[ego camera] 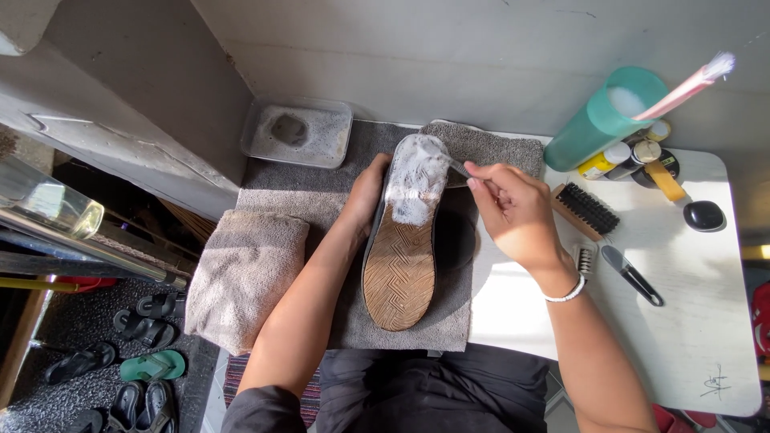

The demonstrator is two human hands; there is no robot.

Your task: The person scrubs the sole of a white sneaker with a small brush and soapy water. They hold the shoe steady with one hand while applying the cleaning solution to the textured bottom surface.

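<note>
Here, shoe sole-up on grey towel on the bench, toe end covered in white foam, left hand fingers wrapped around its side, right hand fingers pinched shut on a small brush touching the foam, soapy tray behind.

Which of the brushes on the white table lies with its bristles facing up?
The wooden-backed brush with black bristles, beside the right hand. The small black-handled brush lies lower down, its head toward that wrist.

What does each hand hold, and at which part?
Left hand holds the shoe by its side, sole up. Right hand pinches a small brush by its handle.
</note>
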